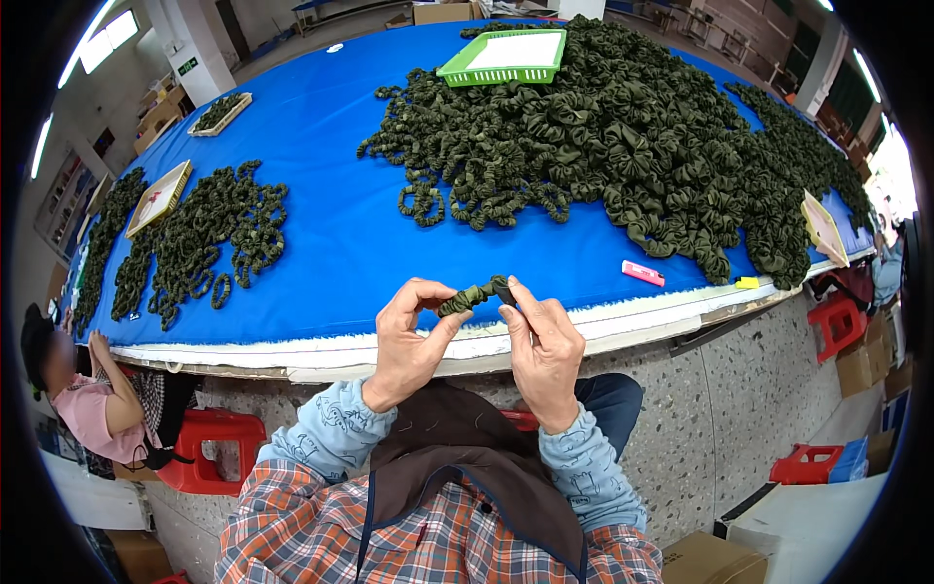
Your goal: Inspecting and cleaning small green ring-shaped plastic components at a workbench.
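Olive-green fabric sits pinched between your fingers: your left hand (407, 341) grips one end of a gathered scrunchie (477, 294) between thumb and forefinger, and your right hand (541, 352) clamps the other end the same way, so both hands are closed on it. You hold the scrunchie in the air just in front of the near edge of the bench (341, 243), stretched lightly between the two hands.

It looks soft, light and limp, ruffled cloth that probably has elastic inside, so it should bend and spring back rather than hold a shape. Nothing about it seems fragile or slippery; a fingertip pinch on the bunched folds, as you have now, should be enough.

Beyond the scrunchie, across the blue bench top, lies a big heap of scrunchies (632, 146), with a green basket (501, 60) resting at its far side. A smaller pile (209, 243) spreads to the left of the scrunchie, next to a flat tray (158, 198). A pink cutter (643, 273) and a small yellow piece (747, 283) lie to its right near the bench edge. Down to the left, another person (92, 399) sits by a red stool (209, 450).
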`<state>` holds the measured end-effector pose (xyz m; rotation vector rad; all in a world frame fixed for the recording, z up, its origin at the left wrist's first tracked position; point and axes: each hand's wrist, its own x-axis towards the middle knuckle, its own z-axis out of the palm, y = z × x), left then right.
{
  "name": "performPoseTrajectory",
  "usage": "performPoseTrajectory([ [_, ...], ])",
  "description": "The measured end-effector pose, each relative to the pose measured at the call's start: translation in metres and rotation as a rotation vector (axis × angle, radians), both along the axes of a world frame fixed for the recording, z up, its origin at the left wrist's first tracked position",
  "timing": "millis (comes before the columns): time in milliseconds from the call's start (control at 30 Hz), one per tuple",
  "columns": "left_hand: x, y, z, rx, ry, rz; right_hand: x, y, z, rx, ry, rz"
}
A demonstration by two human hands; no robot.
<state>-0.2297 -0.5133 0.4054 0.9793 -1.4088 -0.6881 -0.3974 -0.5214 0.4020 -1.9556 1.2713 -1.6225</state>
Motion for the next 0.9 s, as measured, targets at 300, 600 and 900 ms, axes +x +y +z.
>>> performPoseTrajectory([
  [300, -0.004, 0.003, -0.002, 0.04, 0.081, -0.06, -0.009, -0.001, -0.004, 0.028, -0.125, 0.055],
  [600, -0.008, 0.005, -0.001, 0.073, 0.119, -0.066, -0.009, 0.01, 0.002, 0.021, -0.1, 0.062],
  [900, -0.02, 0.011, -0.01, 0.204, 0.565, -0.365, -0.007, 0.014, 0.001, 0.067, -0.085, 0.031],
])
